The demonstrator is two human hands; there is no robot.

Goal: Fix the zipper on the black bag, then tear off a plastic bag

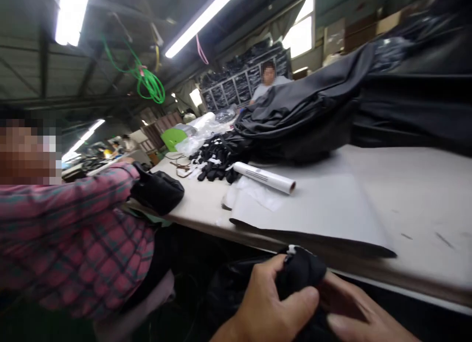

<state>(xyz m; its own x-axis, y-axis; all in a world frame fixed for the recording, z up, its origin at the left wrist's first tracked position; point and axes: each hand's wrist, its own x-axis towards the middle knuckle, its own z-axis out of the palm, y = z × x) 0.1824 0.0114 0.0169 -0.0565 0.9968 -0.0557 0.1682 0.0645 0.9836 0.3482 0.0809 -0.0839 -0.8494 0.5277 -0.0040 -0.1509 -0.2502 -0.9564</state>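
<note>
Black cloth [300,273]: below the table [405,204] edge, bunched. Left hand [267,302] closed around it, thumb across the front. Right hand [354,310] touching it, grip unclear, partly cut off by the frame.

bare table [405,194] right of white roll [264,177], black fabric heap [317,111] behind (co-worker's sleeve [73,199] crowding left)

A black fabric bundle [300,270] sits below the pale grey surface [405,199], beside a pink-and-green plaid sleeve [66,204], a white roll [265,177], green cords [147,79], and heaped black material [313,111].
</note>
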